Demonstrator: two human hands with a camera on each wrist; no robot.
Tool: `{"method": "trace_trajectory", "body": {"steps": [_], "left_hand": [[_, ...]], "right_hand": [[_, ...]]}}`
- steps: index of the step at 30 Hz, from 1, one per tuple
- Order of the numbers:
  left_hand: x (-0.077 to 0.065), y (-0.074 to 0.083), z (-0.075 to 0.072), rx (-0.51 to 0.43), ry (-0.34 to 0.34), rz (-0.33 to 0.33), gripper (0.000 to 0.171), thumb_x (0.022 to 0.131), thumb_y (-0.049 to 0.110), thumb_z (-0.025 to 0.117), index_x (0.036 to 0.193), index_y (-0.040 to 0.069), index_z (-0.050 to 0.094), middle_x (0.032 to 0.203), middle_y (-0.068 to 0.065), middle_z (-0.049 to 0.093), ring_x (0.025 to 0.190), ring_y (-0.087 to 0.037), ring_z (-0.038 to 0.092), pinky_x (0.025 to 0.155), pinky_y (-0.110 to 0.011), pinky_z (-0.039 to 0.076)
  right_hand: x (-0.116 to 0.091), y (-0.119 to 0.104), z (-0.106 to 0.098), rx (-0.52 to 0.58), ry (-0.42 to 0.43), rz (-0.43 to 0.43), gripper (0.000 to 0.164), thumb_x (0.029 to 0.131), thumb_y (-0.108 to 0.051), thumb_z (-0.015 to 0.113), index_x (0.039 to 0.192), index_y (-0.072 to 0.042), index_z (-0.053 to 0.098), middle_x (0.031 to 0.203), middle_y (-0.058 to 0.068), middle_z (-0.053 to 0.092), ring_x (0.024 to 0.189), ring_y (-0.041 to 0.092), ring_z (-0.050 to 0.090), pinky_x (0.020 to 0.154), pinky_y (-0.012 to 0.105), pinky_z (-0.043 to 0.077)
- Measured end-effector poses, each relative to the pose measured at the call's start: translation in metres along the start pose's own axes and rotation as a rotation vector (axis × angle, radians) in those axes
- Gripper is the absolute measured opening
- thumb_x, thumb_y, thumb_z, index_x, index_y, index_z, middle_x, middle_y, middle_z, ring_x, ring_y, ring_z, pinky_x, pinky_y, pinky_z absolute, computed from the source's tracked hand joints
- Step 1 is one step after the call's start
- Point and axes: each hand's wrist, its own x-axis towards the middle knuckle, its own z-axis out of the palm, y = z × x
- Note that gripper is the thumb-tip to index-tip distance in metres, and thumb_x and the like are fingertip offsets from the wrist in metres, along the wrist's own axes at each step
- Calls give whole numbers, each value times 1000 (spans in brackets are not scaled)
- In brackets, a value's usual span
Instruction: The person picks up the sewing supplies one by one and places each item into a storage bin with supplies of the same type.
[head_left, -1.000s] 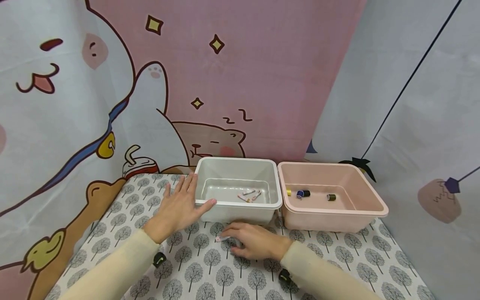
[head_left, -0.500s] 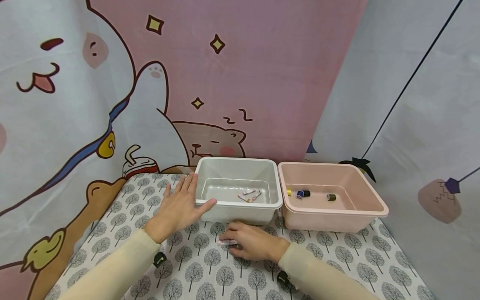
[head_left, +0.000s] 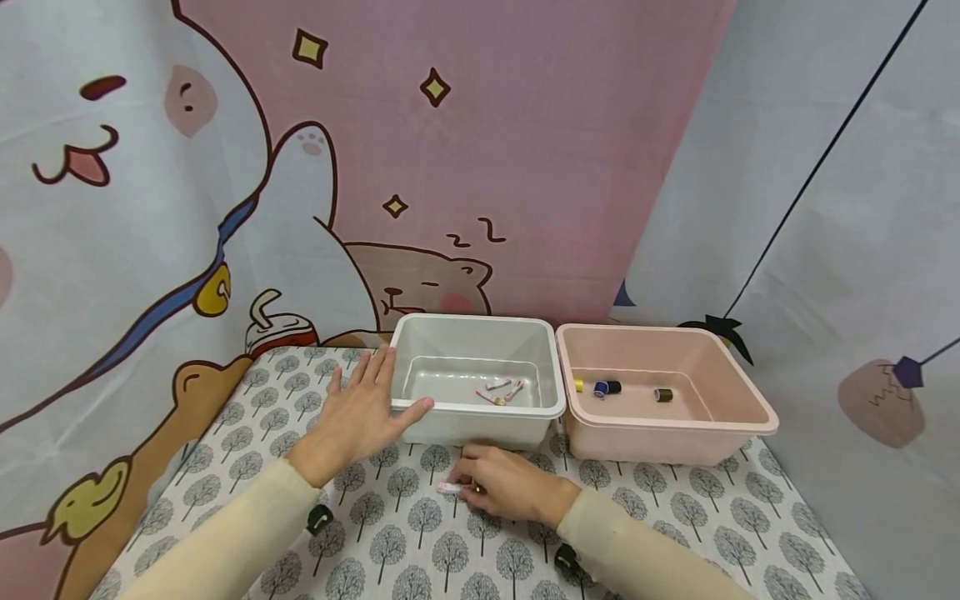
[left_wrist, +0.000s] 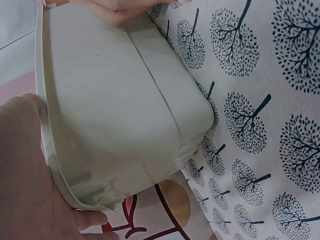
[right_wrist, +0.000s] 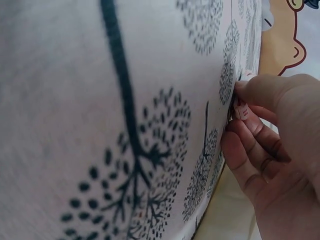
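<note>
My right hand (head_left: 510, 483) is low over the tree-print cloth, in front of the white bin (head_left: 465, 425). Between its thumb and fingers it pinches a small, narrow white-and-pink piece (head_left: 450, 487), possibly a clothespin; red marks show on the piece (right_wrist: 242, 111) in the right wrist view, and the fingers hide much of it. My left hand (head_left: 352, 417) rests with fingers extended at the left end of the white bin, thumb over the front rim. Several similar small pieces (head_left: 495, 398) lie inside that bin, towards its right.
A pink bin (head_left: 667, 442) stands right beside the white one, holding several thread spools: a blue spool (head_left: 600, 389), a dark green spool (head_left: 663, 395) and a yellow spool (head_left: 578, 385) among them. Behind both bins hangs a cartoon-print curtain (head_left: 540, 167).
The white-and-pink piece has turned and shifted slightly in my right hand's fingers, which have drawn closer around it. My left hand and both bins stay put.
</note>
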Motion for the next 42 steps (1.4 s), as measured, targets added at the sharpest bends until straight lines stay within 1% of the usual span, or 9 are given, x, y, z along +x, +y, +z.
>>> {"method": "trace_trajectory", "body": {"steps": [5,10,14,23,25,32,38,42], "left_hand": [[0,0,0,5,-1,-2,123,108,95,36,187,3,14,196,-18,15,183,-47,16,142,-84,10],[0,-1,1,9,3,-1,126,106,98,31,187,3,15,196,-18,16,183,-47,17,142,-84,11],[-1,-1,0,6,5,0,125,107,97,33,187,3,15,196,-18,16,183,-47,17,142,-84,11],[-2,1,-1,-1,9,1,120,109,90,42,186,2,16,196,-19,17,183,-48,17,142,-84,10],[-2,1,-1,-1,9,1,120,110,90,42,186,2,16,196,-19,17,183,-48,17,142,-84,11],[-1,1,-1,5,11,4,125,107,97,33,187,2,17,196,-18,17,183,-48,18,142,-85,12],[-2,1,-1,1,11,4,125,106,97,34,186,2,17,196,-18,18,183,-48,18,142,-85,12],[-1,1,-1,-1,8,2,126,106,97,34,186,2,17,196,-18,17,183,-48,18,142,-85,11]], "right_hand": [[0,0,0,11,6,-19,19,109,-16,84,128,-19,87,116,-6,75,91,-6,60,83,8,57],[-1,0,-1,8,23,-37,19,107,-13,85,125,-17,87,115,-6,76,91,-5,62,84,7,57],[-2,0,-3,12,40,-54,19,105,-12,86,124,-16,87,114,-4,77,90,-5,63,84,9,59],[-5,-2,-8,14,50,-45,21,104,-13,87,125,-16,87,114,-5,77,93,-7,64,88,10,60],[-6,-2,-9,10,48,-37,21,105,-14,87,126,-16,87,115,-6,77,92,-8,64,87,8,59],[-10,-7,-17,-7,39,-7,22,107,-17,85,129,-16,87,117,-6,77,89,-9,62,83,6,57],[-15,-10,-25,-20,49,-3,21,108,-19,84,129,-18,86,117,-7,76,87,-8,63,80,7,57],[-17,-10,-30,-41,58,-4,23,108,-21,84,131,-19,86,120,-8,77,89,-7,63,81,7,59]]}}
